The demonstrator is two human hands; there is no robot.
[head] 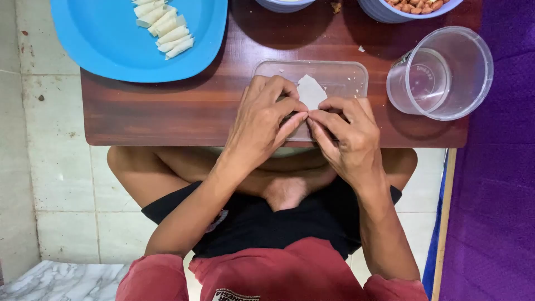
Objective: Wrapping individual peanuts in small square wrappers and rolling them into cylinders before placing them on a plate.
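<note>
Two hands meet over the clear plastic lid [340,75] on our wooden desk [184,111]. Our left hand [264,122] and right hand [348,136] pinch the near edge of a pale wrapper sheet [310,90], fingertips touching. Finished rolls [164,25] lie on the blue tray [111,50]; a clear cup [440,72] lies on its side to the right.

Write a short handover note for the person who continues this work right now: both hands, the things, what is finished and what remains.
Left hand and right hand: fingertips pinch one thin white pastry wrapper together, over the clear rectangular plastic lid.
Done: a row of folded white pastry rolls lies on the blue plastic plate.
Left: this wrapper is only partly folded.
Nearby: empty clear plastic tub, bowl of peanuts.
</note>
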